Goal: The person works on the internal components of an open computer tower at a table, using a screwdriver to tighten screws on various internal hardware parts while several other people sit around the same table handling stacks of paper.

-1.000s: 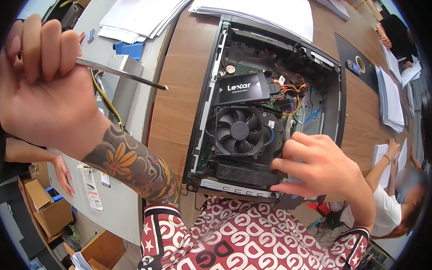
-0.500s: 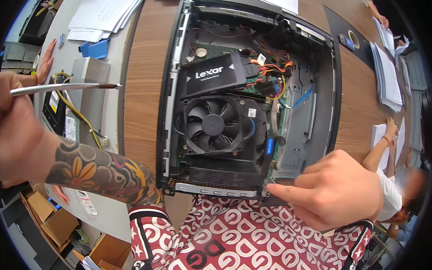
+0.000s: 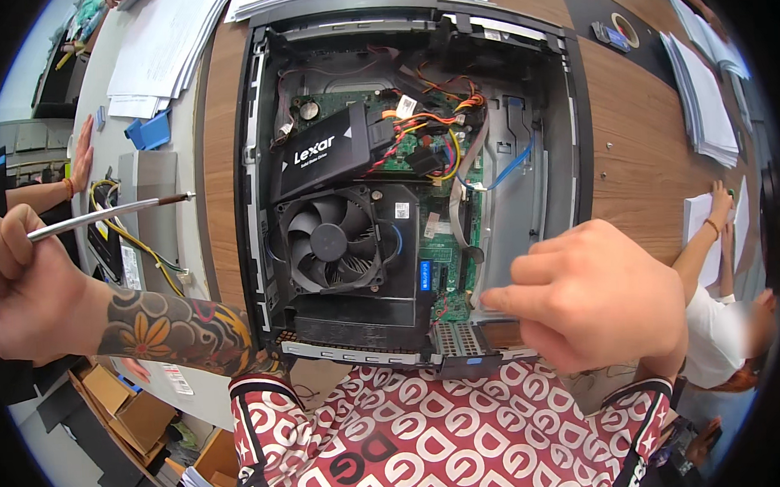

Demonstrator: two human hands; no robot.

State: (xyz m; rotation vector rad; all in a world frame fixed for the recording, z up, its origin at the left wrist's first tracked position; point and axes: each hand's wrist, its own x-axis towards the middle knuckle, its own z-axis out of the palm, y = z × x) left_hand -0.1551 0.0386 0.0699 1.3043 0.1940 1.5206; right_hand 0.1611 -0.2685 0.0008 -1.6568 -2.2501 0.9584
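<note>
Black computer case [image 3: 513, 212] lies between hands, left [image 3: 35, 299] clutching screwdriver [image 3: 106, 216], right [image 3: 594, 296] pointing, grip unclear.

Silver screwdriver [image 3: 106, 216], open black computer case [image 3: 581, 151]
The former juts from the left fingers [image 3: 15, 239] toward the case, lying near the right fingers [image 3: 516, 299].

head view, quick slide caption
A slim metal tool in the left-hand grip, an extended right finger over an open computer case with a black fan.
</note>
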